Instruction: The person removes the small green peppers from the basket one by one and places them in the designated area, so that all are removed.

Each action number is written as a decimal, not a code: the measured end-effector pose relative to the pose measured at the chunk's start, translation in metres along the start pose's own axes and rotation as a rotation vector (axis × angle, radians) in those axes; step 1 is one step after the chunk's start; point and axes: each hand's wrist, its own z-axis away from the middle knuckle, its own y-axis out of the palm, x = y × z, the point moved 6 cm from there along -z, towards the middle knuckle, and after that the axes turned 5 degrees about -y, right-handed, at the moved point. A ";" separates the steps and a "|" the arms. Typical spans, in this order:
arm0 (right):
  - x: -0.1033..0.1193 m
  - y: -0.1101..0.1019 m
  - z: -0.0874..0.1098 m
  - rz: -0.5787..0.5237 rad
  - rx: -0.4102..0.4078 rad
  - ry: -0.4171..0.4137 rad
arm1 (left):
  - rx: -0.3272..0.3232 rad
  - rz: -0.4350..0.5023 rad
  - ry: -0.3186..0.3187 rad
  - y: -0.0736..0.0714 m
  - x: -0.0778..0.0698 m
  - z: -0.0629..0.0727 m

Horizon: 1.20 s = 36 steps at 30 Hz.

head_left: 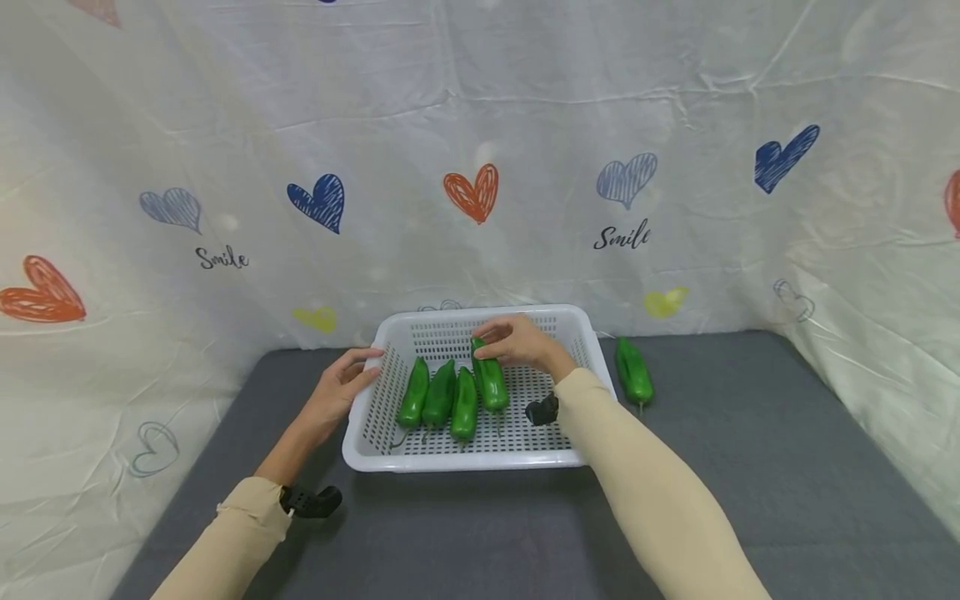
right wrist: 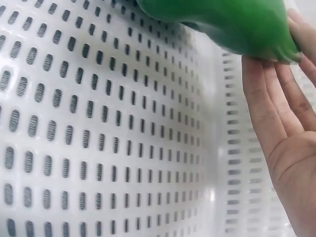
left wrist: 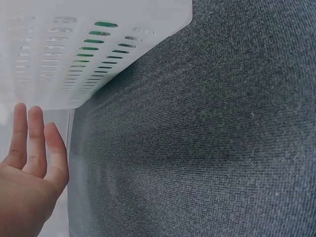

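The right hand (head_left: pixel 521 342), the nearer one, pinches the far end of a green pepper (head_left: pixel 492 387); the pepper's long axis runs far to near inside the white basket (head_left: pixel 465 461), right of three other peppers (head_left: pixel 440 396); the left hand (head_left: pixel 339 395), fingers slightly spread, touches the basket's left rim; a loose pepper (head_left: pixel 633 371) lies right of the basket on the gray worktop (head_left: pixel 465 533); a heart-printed sheet (head_left: pixel 390 133) hangs behind.

- Bench (head_left: pixel 480 533): dark grey, fine weave.
- Basket (head_left: pixel 461 461): white, rows of slots.
- Peppers (head_left: pixel 439 396): green, including one near the bench's far edge.
- Backdrop (head_left: pixel 525 125): white; orange-red, blue, yellow hearts; black lettering.
- Sleeves (head_left: pixel 652 483): plain beige.
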 end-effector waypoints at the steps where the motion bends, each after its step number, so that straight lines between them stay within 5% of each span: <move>1: 0.002 -0.001 0.000 0.004 -0.001 -0.009 | 0.000 0.001 0.001 0.000 0.000 0.000; 16: 0.035 -0.012 0.006 0.105 -0.018 -0.061 | -0.020 -0.039 0.016 -0.001 -0.002 0.001; 36: 0.078 -0.032 0.032 0.057 -0.031 -0.122 | -0.038 -0.097 0.012 -0.005 -0.002 0.001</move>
